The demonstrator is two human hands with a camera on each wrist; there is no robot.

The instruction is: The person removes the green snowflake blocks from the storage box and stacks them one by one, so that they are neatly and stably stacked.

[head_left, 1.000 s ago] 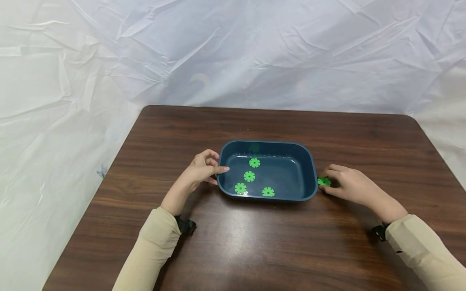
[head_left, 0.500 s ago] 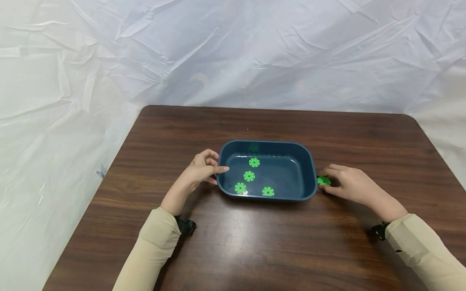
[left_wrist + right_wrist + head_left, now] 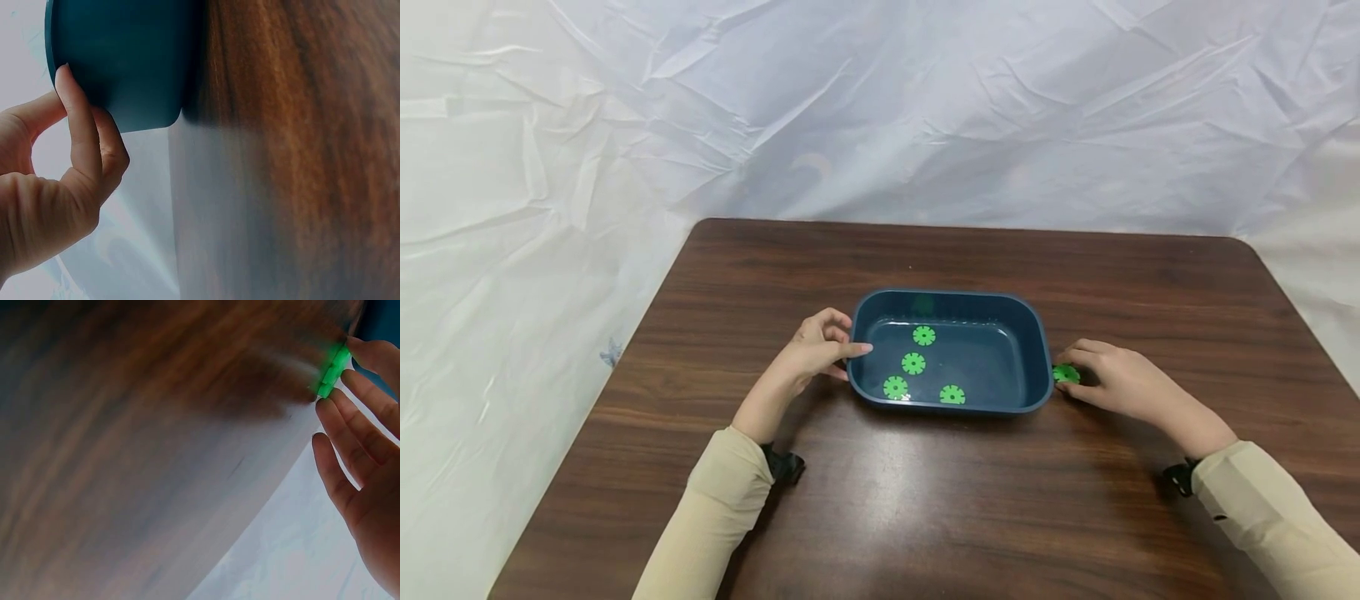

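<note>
Dark wood tabletop (image 3: 925, 500): your left hand (image 3: 815, 350) grips the blue tray's (image 3: 1036, 350) left rim, likely bracing it, while your right hand (image 3: 1116, 379) fingers (image 3: 350, 425) pinch a green disc (image 3: 1065, 374) just outside the right wall.

The green disc (image 3: 1066, 373) at the blue tray's (image 3: 1039, 350) right end is half covered by the right hand's (image 3: 1118, 381) fingers. In the right wrist view it shows edge-on and blurred, and the table (image 3: 125, 425) is a smear. The left wrist view cuts off the tray's top and hides its inside.
</note>
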